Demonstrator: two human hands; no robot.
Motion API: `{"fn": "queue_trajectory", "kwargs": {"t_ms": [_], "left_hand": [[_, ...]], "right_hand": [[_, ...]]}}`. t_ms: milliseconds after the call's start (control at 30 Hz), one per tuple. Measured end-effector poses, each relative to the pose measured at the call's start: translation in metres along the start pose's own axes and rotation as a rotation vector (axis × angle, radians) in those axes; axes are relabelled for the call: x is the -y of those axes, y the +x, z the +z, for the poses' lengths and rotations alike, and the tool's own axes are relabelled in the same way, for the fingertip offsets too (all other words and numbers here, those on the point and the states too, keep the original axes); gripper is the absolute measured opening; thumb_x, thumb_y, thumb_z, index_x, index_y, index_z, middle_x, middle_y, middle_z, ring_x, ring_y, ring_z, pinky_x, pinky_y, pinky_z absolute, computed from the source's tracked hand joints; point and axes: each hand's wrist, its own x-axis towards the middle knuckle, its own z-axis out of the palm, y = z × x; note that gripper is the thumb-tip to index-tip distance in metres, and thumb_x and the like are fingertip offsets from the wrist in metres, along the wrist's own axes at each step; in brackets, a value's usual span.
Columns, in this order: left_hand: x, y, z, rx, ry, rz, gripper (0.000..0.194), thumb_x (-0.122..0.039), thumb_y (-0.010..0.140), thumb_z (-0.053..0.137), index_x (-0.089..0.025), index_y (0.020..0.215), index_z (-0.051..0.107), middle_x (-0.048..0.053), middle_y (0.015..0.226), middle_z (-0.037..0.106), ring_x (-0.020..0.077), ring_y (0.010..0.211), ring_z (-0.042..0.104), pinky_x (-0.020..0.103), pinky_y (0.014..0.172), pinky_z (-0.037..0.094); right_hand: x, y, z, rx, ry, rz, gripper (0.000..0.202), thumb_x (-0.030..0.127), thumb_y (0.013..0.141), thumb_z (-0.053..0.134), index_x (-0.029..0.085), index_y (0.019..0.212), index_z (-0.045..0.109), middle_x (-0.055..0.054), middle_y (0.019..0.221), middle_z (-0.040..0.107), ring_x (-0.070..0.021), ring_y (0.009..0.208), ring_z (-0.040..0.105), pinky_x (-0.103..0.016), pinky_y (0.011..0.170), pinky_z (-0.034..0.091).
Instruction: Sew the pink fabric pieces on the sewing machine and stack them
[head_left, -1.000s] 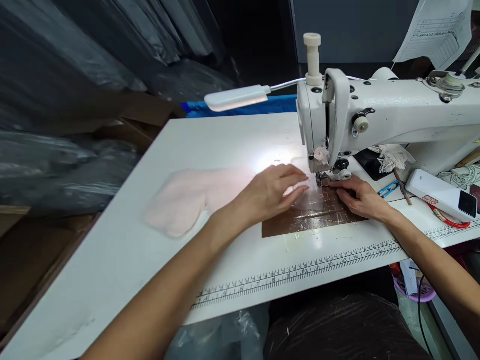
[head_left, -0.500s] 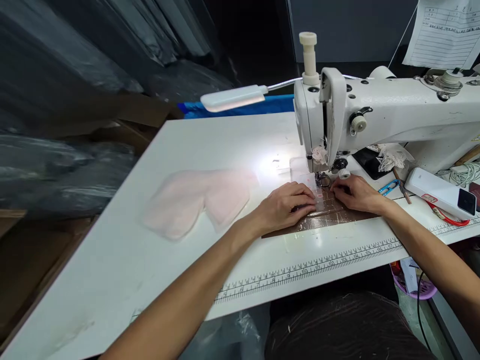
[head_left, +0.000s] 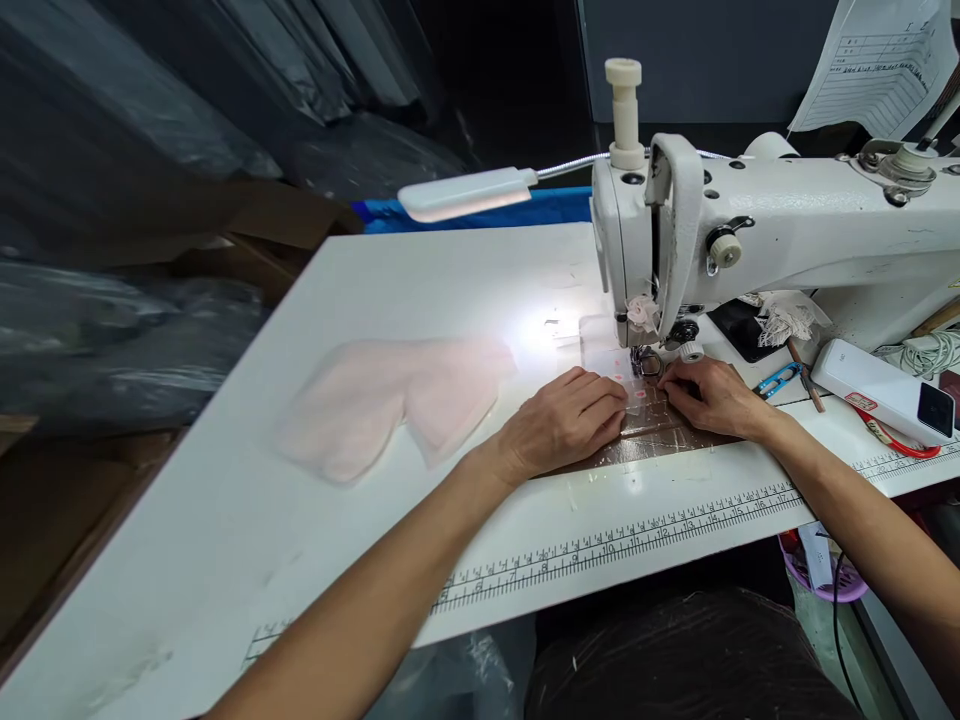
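A white sewing machine point(head_left: 780, 215) stands at the right of the table. Below its needle area lies a small sheer whitish piece of fabric point(head_left: 606, 345) with pinkish spots. My left hand point(head_left: 574, 418) rests at the left edge of this fabric, fingers bent and pressed together on it. To the right of the presser foot point(head_left: 643, 360), my right hand point(head_left: 705, 398) is closed, thumb and index finger pinched; what they hold is too small to make out. Beneath both hands is a shiny brown plate point(head_left: 637, 450).
A blurred pale pink fabric piece point(head_left: 397, 395) lies on the white table point(head_left: 225, 520). Blue thread snips point(head_left: 778, 380) and a white device with a dark screen point(head_left: 881, 390) sit right of my hand. A lamp point(head_left: 466, 195) hangs over the table; a printed ruler point(head_left: 600, 550) runs along the front edge.
My left hand's fingers have drawn closer together and moved slightly left. The right hand stays nearly in place beside the presser foot. The view has shifted a little.
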Motion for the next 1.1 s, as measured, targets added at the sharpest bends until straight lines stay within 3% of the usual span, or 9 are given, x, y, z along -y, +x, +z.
{"fn": "queue_trajectory", "kwargs": {"t_ms": [267,833,1100], "left_hand": [[0.0,-0.002,0.003,0.06,-0.168,-0.032,0.014,-0.016,0.099,0.052,-0.013,0.094,0.066,0.006,0.092,0.075,0.0154,0.082,0.07,0.031,0.074,0.061],[0.0,-0.001,0.003,0.04,-0.106,0.002,0.014,-0.016,0.097,0.055,-0.016,0.089,0.067,0.003,0.089,0.075,0.0143,0.073,0.067,0.03,0.066,0.056],[-0.002,0.001,0.0,0.103,-0.14,-0.007,0.015,-0.016,0.096,0.055,-0.016,0.09,0.069,0.003,0.089,0.076,0.0151,0.075,0.068,0.03,0.069,0.06]], "right_hand": [[-0.001,-0.004,0.009,0.002,-0.216,-0.179,0.037,0.028,0.097,0.051,0.024,0.13,0.067,-0.011,0.115,0.061,-0.0182,0.087,0.059,-0.029,0.07,0.047],[-0.001,-0.005,0.009,0.009,-0.211,-0.171,0.037,0.026,0.097,0.053,0.025,0.132,0.066,-0.01,0.116,0.06,-0.0176,0.088,0.059,-0.03,0.075,0.052],[-0.001,-0.006,0.006,0.015,-0.214,-0.213,0.036,0.024,0.096,0.053,0.027,0.128,0.069,-0.009,0.112,0.06,-0.0174,0.088,0.058,-0.029,0.076,0.051]]}}
